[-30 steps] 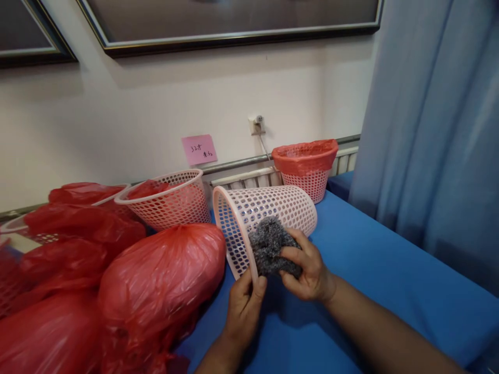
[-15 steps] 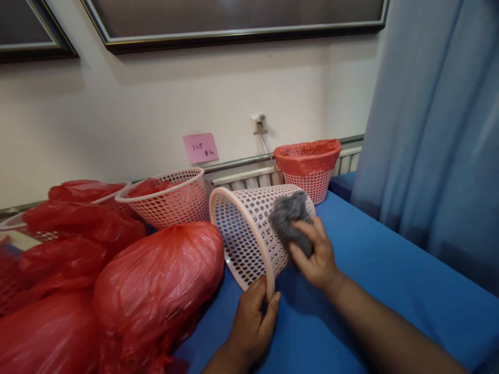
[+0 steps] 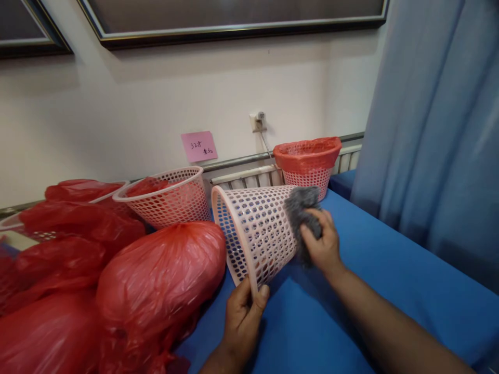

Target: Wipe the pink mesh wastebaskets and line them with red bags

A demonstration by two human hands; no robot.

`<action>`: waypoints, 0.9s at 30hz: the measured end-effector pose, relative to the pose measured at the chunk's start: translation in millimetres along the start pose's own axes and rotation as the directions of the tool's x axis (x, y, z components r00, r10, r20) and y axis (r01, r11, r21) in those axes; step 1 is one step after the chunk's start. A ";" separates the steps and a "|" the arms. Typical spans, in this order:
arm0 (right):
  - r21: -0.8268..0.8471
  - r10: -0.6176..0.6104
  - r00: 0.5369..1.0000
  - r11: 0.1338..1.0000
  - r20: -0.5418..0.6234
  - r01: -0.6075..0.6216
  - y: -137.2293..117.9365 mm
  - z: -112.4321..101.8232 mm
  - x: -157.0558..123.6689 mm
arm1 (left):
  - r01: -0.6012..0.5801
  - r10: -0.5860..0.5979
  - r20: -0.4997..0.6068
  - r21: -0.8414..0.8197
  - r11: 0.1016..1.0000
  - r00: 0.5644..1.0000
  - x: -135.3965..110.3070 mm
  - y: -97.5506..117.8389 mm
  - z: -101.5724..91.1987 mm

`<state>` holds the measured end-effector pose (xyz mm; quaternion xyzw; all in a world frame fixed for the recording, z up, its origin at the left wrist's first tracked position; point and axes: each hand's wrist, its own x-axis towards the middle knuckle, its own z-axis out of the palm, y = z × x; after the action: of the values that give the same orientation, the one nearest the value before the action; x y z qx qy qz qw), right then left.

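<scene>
On table point(image 3: 390, 291), scourer point(image 3: 302, 208) farther along basket point(image 3: 257, 228)

One pink sticky note point(image 3: 199, 146) on the wall point(image 3: 117, 114), the only writing here: dark handwriting, opening with "32", the marks after it too small and scrawled to read

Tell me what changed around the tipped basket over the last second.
The right hand slid the grey scouring pad along the tipped basket, from near its rim toward its base. The left hand still pinches the rim; the basket stays on its side, the red bags unmoved.
</scene>
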<state>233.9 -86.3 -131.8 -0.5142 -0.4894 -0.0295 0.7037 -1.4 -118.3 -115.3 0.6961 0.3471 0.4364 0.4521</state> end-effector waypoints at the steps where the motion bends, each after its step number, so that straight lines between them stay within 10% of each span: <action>1: -0.009 0.163 0.982 0.986 -0.090 -0.165 13.7 -0.9 8.0 | -0.004 0.004 0.008 0.017 1.000 1.000 -2.0 -2.2 1.2; 5: 0.106 0.522 0.840 0.853 -0.150 -0.511 41.4 -0.9 24.4 | -0.058 0.051 0.060 0.114 0.992 0.997 -4.6 -10.1 5.9; 9: 0.007 0.066 0.998 0.998 0.016 -0.066 -3.4 1.8 -1.7 | -0.099 0.088 0.065 0.200 0.975 0.994 -2.8 -14.3 9.4; 14: 0.262 -0.465 0.827 0.881 0.317 0.395 -59.7 -2.0 -33.9 | -0.135 0.120 0.085 0.203 0.970 0.989 -4.0 -20.1 8.2; 19: -0.021 0.007 0.998 1.000 0.067 -0.006 -8.2 -3.0 2.2 | -0.124 0.083 0.151 0.286 0.950 0.985 -0.3 -31.2 5.7; 22: -0.082 0.289 0.953 0.952 -0.092 -0.296 18.6 -6.1 23.5 | -0.200 0.098 0.280 0.362 0.911 0.955 5.3 -42.9 5.7; 27: 0.033 -0.153 0.982 0.988 0.110 0.151 -24.8 -9.5 1.3 | -0.172 0.053 0.254 0.471 0.865 0.966 10.6 -43.3 7.2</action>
<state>227.3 -104.4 -113.5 -0.4675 -0.5664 -0.0481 0.6770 5.4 -96.3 -154.1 0.8531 0.3494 0.2757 0.2724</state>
